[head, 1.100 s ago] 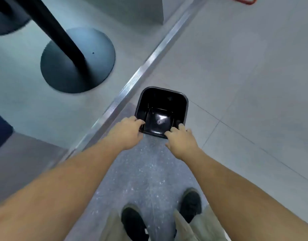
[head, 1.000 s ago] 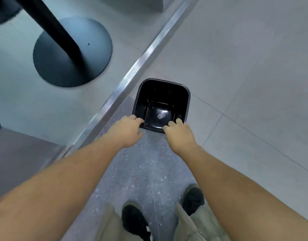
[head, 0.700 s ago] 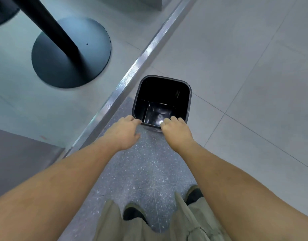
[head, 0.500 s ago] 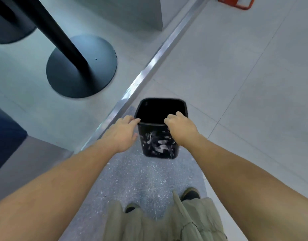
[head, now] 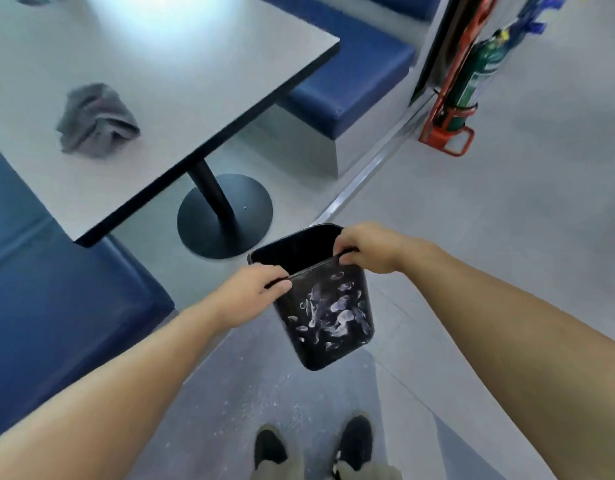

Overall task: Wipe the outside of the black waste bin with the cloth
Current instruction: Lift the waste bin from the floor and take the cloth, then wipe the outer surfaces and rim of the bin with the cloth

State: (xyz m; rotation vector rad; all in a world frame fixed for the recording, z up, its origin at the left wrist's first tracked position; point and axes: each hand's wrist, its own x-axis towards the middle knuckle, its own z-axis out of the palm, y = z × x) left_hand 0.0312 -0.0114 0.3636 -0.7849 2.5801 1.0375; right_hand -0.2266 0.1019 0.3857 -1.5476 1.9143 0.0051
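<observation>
The black waste bin (head: pixel 328 317) hangs in the air in front of me, its near wall smeared with white marks. My left hand (head: pixel 254 292) grips the near rim at its left corner. My right hand (head: pixel 368 247) grips the rim at the right corner, fingers curled over the edge. A crumpled grey cloth (head: pixel 96 121) lies on the grey table (head: pixel 181 74) up to the left, well apart from both hands.
The table stands on a black post with a round base (head: pixel 226 216). Blue bench seats (head: pixel 56 306) flank it, another one (head: pixel 351 84) lying beyond. A green fire extinguisher in a red stand (head: pixel 465 88) is at the right. My shoes (head: pixel 313 445) are on the speckled floor.
Both hands have lifted the bin off the floor and raised it, its smeared near wall now showing. My view has risen, bringing the table, the cloth and the benches into sight.
</observation>
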